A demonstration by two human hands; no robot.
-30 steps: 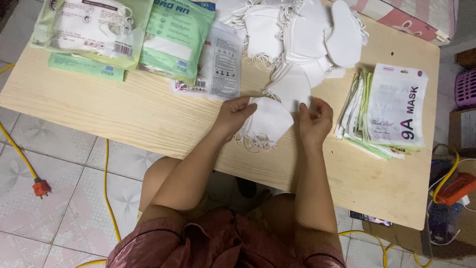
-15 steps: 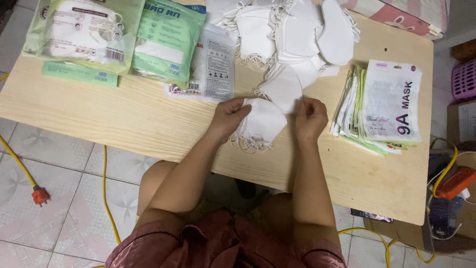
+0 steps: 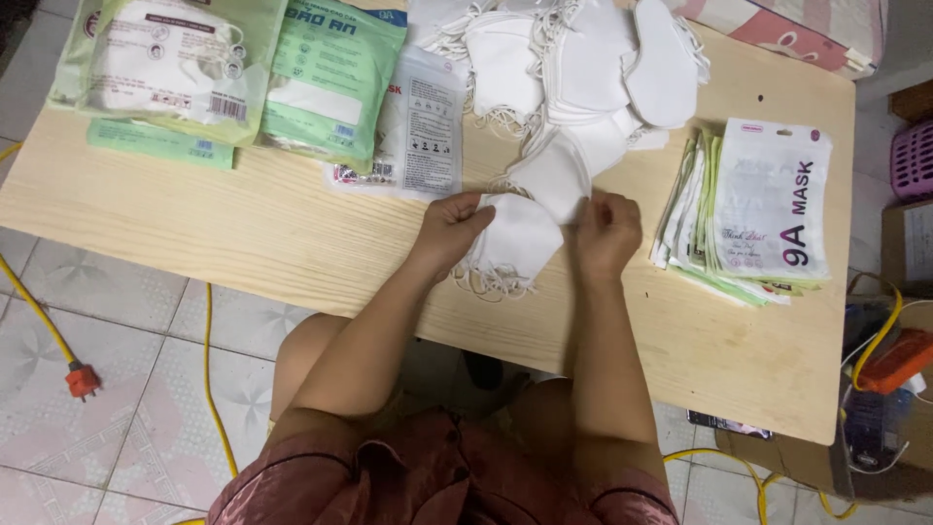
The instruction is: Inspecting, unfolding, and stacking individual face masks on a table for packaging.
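My left hand (image 3: 455,228) and my right hand (image 3: 604,231) pinch the two sides of a small stack of white face masks (image 3: 513,241) lying flat on the pale wooden table (image 3: 243,233). Loose ear loops trail from the stack's near edge. Just behind it another white mask (image 3: 554,173) leads up into a big heap of loose white masks (image 3: 573,68) at the back middle. A fan of flat empty mask pouches (image 3: 763,204), white and green, lies right of my right hand.
Green and clear filled mask packets (image 3: 233,73) lie at the table's back left. A yellow cable with an orange plug (image 3: 80,379) runs over the tiled floor on the left. Cardboard boxes and an orange tool (image 3: 899,362) sit at the right.
Both hands have shifted slightly on the mask stack, the fingers now pinching its upper corners. The view has drifted a little; the stack stays in place.
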